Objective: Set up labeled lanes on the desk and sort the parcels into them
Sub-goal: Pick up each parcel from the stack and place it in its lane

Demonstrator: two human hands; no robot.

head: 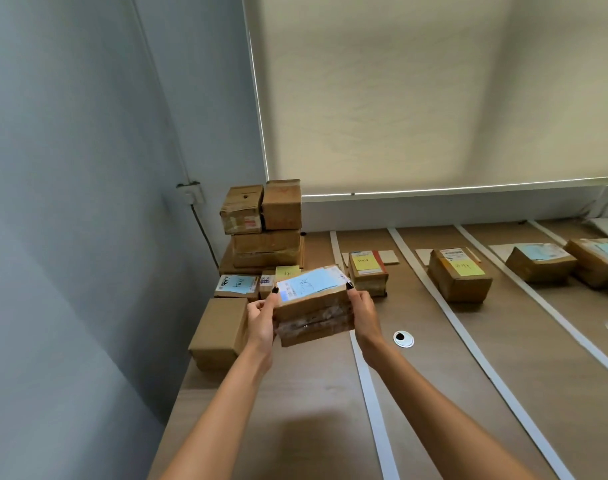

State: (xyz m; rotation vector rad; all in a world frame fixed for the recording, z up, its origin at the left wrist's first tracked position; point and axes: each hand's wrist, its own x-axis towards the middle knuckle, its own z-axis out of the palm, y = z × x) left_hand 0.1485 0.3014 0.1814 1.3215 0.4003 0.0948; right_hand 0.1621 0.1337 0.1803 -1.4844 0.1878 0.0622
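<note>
Gripping a taped box (pixel 313 306) with a blue note between left hand (pixel 261 317) and right hand (pixel 363 311), holding it above the desk (pixel 313 403), near the stacked boxes (pixel 264 226).

Twelve cardboard parcels (pixel 313 306), four white tape strips (pixel 371 393), two desk grommets (pixel 403 338), and two hands (pixel 261 322).

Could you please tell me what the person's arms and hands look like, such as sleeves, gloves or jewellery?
Both forearms are bare as far as the frame shows, with no sleeves in view. The left hand and right hand wear no gloves, and no rings, watch or bracelets are visible. The nails on the fingers are painted dark, apparently black.
</note>
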